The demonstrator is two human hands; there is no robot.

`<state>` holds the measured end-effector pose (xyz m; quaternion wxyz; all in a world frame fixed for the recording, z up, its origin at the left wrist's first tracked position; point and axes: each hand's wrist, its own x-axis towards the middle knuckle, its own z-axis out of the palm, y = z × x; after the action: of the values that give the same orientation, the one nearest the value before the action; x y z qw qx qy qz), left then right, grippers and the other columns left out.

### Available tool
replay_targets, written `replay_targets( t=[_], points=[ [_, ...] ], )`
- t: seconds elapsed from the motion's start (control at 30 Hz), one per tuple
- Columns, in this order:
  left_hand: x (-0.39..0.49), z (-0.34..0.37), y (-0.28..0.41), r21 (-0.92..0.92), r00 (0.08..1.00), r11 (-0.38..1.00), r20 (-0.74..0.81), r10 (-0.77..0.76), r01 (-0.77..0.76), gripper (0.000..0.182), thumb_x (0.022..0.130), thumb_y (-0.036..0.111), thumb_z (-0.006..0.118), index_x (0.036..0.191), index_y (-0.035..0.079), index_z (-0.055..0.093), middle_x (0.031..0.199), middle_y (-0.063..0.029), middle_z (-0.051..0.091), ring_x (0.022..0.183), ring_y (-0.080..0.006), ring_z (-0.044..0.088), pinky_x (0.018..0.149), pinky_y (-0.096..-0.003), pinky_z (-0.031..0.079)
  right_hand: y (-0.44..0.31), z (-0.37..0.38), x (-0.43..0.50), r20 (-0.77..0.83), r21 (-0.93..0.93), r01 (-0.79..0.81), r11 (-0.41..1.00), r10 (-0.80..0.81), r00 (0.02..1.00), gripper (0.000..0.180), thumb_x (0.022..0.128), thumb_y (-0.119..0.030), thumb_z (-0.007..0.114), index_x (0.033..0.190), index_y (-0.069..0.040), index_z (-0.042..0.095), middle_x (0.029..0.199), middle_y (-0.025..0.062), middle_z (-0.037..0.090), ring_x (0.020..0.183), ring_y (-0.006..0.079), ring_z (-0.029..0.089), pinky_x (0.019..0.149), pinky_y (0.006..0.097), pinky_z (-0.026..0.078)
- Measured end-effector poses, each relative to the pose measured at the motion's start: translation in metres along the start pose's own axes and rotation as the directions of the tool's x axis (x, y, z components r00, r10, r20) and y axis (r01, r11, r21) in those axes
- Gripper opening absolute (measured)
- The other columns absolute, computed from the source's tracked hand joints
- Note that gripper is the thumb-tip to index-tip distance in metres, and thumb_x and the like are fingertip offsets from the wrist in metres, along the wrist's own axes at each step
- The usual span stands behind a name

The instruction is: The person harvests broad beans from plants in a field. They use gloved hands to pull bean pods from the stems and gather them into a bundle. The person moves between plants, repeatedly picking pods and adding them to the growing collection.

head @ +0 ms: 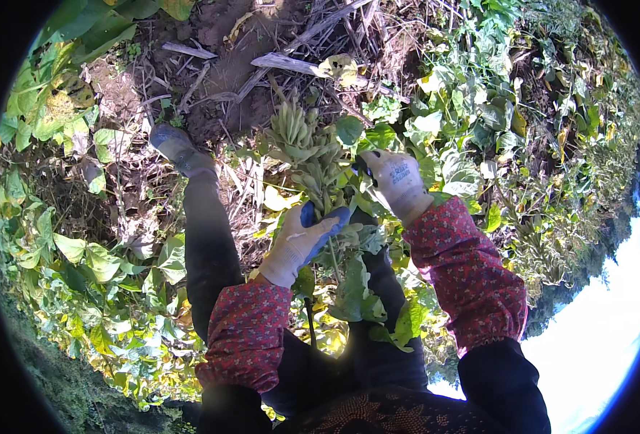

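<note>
My left hand [300,238], in a white knit glove with a blue-coated palm, is closed around the stem of a cut or pulled plant. That plant, likely soybean, carries a dense cluster of plump green pods [312,144] pointing away from me. Its large green leaves [352,287] hang below the hand, between my legs. To the right of the pods, my right hand [397,182] has curled fingers, in a pale glove bearing print. Something dark shows at its fingertips among the leaves; whether it is held cannot be made out. Red floral sleeve covers are on both forearms.
Dry stalks and straw [298,65] litter the brown soil ahead. Leafy, partly yellowed plants [92,249] grow on the left, with more dense foliage [477,125] on the right. My left boot [181,149] stands on the ground beside the pods.
</note>
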<state>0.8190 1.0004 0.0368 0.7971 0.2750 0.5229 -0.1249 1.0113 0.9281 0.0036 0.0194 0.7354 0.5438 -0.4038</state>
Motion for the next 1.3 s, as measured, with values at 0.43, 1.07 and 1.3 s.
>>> replay_targets(
  t=[0.43,1.07,1.3],
  points=[
    [-0.016,-0.009,0.016,0.246,0.991,0.967,-0.129,-0.039,0.070,0.036,0.087,0.014,0.062,0.115,-0.003,0.046,0.103,-0.0097,0.057,0.092,-0.0148,0.058,0.081,-0.0253,0.047,-0.042,-0.005,-0.065,0.071,0.507,0.083,0.858,-0.137,0.988,0.039,0.067,-0.013,0.067,0.104,-0.004,0.057,0.076,0.0129,0.062,0.070,0.0327,0.063,0.061,0.0389,0.049],
    [-0.029,-0.038,0.021,-0.305,0.999,0.952,-0.046,0.000,-0.014,0.034,0.088,0.019,0.062,0.111,-0.004,0.052,0.101,-0.0091,0.061,0.099,-0.0130,0.059,0.085,-0.0261,0.047,-0.058,0.011,0.001,0.126,0.897,-0.145,0.417,0.073,0.989,0.030,0.073,-0.012,0.060,0.101,-0.003,0.064,0.080,0.0150,0.065,0.071,0.0330,0.062,0.068,0.0348,0.050],
    [-0.038,-0.051,0.031,-0.684,0.978,0.716,0.207,0.005,0.141,0.034,0.092,0.027,0.050,0.106,-0.002,0.059,0.083,-0.0141,0.064,0.075,-0.0272,0.063,0.059,-0.0394,0.053,-0.016,0.018,-0.084,0.114,0.915,-0.171,0.365,0.171,0.979,0.031,0.080,-0.005,0.054,0.110,-0.001,0.061,0.093,0.0095,0.067,0.082,0.0155,0.064,0.079,0.0281,0.050]
  ],
)
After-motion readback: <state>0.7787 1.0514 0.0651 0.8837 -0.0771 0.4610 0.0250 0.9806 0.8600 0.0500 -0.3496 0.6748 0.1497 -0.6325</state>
